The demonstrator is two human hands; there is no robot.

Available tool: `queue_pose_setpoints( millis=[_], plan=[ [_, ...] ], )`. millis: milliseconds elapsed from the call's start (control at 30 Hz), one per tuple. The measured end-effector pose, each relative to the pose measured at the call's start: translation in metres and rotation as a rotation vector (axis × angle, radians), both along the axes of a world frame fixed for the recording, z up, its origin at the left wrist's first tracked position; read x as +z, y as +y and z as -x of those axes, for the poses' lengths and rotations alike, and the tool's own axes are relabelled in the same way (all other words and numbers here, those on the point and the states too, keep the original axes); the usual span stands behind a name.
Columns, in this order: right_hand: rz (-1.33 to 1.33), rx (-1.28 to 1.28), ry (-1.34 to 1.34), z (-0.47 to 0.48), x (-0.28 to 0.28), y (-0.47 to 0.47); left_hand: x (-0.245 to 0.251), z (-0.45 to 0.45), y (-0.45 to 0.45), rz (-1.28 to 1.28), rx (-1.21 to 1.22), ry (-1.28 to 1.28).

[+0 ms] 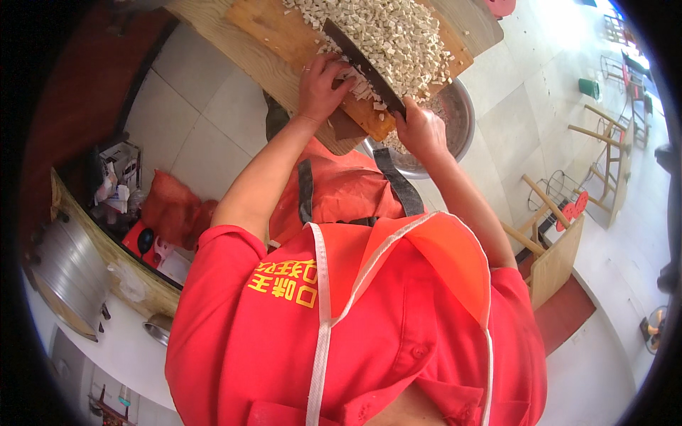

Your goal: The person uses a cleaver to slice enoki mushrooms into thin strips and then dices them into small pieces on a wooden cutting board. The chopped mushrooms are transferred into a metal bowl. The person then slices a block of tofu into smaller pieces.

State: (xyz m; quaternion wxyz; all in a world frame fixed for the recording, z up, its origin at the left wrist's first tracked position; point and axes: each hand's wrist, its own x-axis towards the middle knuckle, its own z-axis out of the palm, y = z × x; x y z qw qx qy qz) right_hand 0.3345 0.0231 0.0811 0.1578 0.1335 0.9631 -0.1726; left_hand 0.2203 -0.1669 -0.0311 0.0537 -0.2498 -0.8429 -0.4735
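My right hand [423, 129] is closed on the handle of a broad, dark cleaver [365, 66], whose blade slants up and left across a wooden cutting board [266, 26]. Beside the blade, the fingers of my left hand [323, 85] are bent over pale, sliced pieces [360, 85] of food. Whether those fingers grip any piece I cannot tell. On the blade's far side a large heap of small pale cubes [394, 40] covers much of the board. Below the board's right end, a round metal basin [466, 114] holds more small pieces.
The board lies on a wooden table [234, 50] with a rounded corner near my lap. Wooden stools [557, 261] are at the right, with a green bin [589, 88] beyond. A red mesh sack [170, 205] and a large metal pot [69, 271] are at the left.
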Motion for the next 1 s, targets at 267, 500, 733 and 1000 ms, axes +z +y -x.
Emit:
queue_pose_setpoints(
  millis=[267, 500, 733, 1000],
  plan=[
    [0.069, -0.037, 0.119, -0.001, 0.008, 0.005, 0.012, 0.000, -0.006, 0.053, -0.001, 0.028],
    [0.061, -0.005, 0.062, -0.003, -0.005, 0.004, 0.007, -0.005, 0.000, 0.046, -0.048, 0.050],
    [0.084, -0.010, 0.111, -0.001, 0.006, 0.011, 0.012, -0.002, -0.004, 0.022, -0.040, 0.120],
    [0.075, -0.012, 0.036, -0.006, -0.005, 0.005, 0.004, -0.001, 0.004, 0.043, -0.053, 0.129]
  ],
)
